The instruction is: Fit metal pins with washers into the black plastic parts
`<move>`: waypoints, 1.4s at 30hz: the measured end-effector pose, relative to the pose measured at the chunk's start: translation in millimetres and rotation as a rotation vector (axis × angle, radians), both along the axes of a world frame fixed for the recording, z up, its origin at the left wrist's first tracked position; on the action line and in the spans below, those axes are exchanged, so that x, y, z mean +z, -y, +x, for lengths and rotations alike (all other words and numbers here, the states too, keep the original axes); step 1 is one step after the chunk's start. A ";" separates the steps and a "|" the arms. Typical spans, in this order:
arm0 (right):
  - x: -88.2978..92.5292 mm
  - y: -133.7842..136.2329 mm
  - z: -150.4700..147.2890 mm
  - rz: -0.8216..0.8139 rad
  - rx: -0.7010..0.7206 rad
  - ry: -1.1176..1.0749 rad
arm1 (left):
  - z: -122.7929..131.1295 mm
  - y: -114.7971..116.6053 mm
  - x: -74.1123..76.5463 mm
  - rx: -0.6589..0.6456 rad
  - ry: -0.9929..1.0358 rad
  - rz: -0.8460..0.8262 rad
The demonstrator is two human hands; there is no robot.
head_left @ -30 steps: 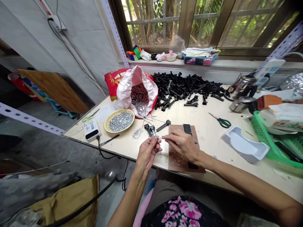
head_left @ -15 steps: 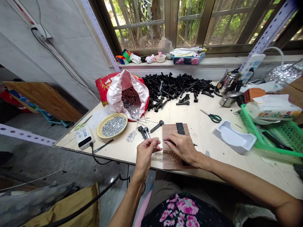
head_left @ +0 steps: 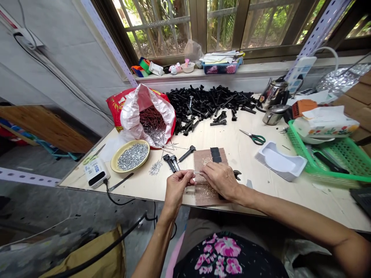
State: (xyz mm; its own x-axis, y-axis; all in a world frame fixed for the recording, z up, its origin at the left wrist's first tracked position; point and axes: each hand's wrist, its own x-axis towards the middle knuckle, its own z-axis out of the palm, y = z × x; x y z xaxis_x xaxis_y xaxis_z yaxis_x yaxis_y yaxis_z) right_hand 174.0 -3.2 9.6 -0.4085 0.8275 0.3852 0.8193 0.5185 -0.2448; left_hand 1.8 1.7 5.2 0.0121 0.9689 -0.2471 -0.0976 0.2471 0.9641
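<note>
Over the left edge of a brown board (head_left: 199, 197), my left hand (head_left: 177, 186) pinches one end of a thin metal rod (head_left: 197, 172) between thumb and fingertips. My right hand (head_left: 219, 178) has its fingers closed at the rod's other end. Whatever is under the right palm is hidden. Black rectangular pieces (head_left: 215, 153) lie along the board's top, and pale crumbs dot its surface. Beyond my left hand are black T-headed plastic parts (head_left: 187, 153). The jaw of a dark wrench (head_left: 237, 175) shows just right of my right hand.
At left stand a yellow bowl (head_left: 116, 166) of small metal pieces and a red-white bag (head_left: 127, 119) of thin rods. Black parts (head_left: 211, 100) are heaped at the back. Scissors (head_left: 257, 139), a white tray (head_left: 279, 160) and a green basket (head_left: 298, 152) lie to the right.
The camera view has shifted a little, so the table appears further left. Both hands keep hold of the thin rod, and more of the wrench shows beside my right hand.
</note>
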 end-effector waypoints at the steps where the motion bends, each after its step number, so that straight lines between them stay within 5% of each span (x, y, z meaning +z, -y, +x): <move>1: -0.9 -0.1 0.8 -0.017 -0.001 -0.010 | 0.1 -0.4 -0.5 -0.001 -0.001 0.001; 5: -3.5 -1.4 3.5 -0.135 0.044 -0.147 | 0.7 -2.5 -2.5 -0.005 0.011 0.016; 12: -3.9 -3.3 6.4 -0.053 0.027 -0.064 | 1.8 -4.8 -1.4 -0.027 0.001 -0.001; 20: -2.7 -3.3 11.6 -0.099 0.123 -0.205 | 2.2 -7.7 -2.5 -0.109 0.013 -0.061; 30: -41.1 -73.1 97.8 -0.070 0.019 -0.200 | 27.5 6.7 -21.9 -0.024 -0.225 0.086; 36: -43.9 -100.2 109.1 0.039 0.122 -0.136 | 43.6 16.2 -39.2 -0.043 -0.544 0.326; 39: -44.6 -71.8 104.5 0.051 0.262 -0.114 | 45.8 16.5 -42.9 -0.015 -0.650 0.306; 42: -44.3 -36.0 100.6 0.073 0.568 -0.032 | 46.7 16.0 -43.1 -0.008 -0.709 0.266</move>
State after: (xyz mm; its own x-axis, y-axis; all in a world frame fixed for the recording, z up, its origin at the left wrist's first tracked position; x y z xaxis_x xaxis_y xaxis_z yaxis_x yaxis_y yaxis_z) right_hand 274.6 32.8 -34.7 -0.7684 0.4527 0.4524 0.4003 0.8915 -0.2122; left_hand 48.5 -14.3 -37.9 -0.0556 0.9975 0.0438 0.5685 -0.0044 0.8227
